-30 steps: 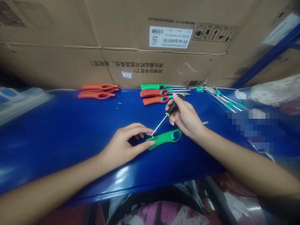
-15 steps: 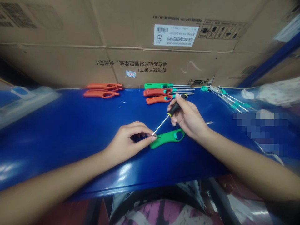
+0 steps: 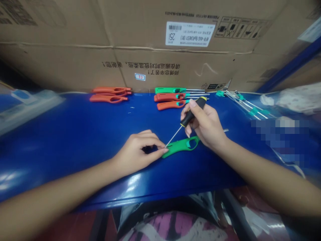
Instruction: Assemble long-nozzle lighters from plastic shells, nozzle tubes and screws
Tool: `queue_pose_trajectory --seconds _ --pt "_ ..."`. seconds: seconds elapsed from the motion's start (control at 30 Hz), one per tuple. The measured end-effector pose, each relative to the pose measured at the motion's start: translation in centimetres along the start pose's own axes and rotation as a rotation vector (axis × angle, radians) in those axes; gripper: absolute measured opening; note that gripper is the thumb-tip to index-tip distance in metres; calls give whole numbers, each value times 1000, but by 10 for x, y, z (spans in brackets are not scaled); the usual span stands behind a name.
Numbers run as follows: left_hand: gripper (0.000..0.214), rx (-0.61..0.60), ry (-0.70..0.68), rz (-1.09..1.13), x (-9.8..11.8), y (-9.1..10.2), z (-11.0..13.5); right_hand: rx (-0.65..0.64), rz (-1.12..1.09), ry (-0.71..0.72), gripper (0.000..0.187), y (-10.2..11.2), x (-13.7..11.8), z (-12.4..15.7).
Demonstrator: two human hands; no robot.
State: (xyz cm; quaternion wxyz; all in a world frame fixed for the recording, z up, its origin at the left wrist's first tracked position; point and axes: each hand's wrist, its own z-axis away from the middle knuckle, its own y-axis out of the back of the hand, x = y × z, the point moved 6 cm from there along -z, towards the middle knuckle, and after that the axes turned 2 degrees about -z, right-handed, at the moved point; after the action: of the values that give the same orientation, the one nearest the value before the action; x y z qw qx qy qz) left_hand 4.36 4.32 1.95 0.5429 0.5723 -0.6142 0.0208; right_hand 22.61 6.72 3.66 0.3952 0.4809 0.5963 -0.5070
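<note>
A green long-necked gas lighter [image 3: 178, 146] lies on the blue table, its teal trigger toward the right and its metal tube partly hidden by my right hand. My left hand [image 3: 137, 150] pinches the lighter's left end between thumb and forefinger. My right hand [image 3: 207, 125] is closed round the black-and-yellow handle of a screwdriver [image 3: 188, 117]. The tool slants down to the left, and its tip meets the lighter's left end right by my left fingertips. Whether a screw sits under the tip is too small to see.
Behind my hands lie green and orange lighters [image 3: 170, 105] with metal tubes. Orange lighter bodies [image 3: 109, 98] are farther left. Metal tubes with teal parts [image 3: 250, 108] lie at the right. A cardboard box [image 3: 82, 70] walls off the back; a clear plastic bag [image 3: 32, 103] is at the left.
The view has shifted slightly. My left hand still pinches the lighter's end, and the screwdriver stays at the same spot with its handle turned a little in my right hand.
</note>
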Motion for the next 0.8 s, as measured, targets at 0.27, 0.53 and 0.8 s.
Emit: queue_pose_trajectory --seconds 0.27,0.53,0.8 --pt "9 -75 35 23 1 -5 2 -78 116 99 37 -11 -15 13" --pt "12 -57 195 92 -7 -6 -1 0 76 217 50 -11 -24 23" --pt "8 -87 111 71 -5 -8 0 -103 136 300 30 -21 -35 35"
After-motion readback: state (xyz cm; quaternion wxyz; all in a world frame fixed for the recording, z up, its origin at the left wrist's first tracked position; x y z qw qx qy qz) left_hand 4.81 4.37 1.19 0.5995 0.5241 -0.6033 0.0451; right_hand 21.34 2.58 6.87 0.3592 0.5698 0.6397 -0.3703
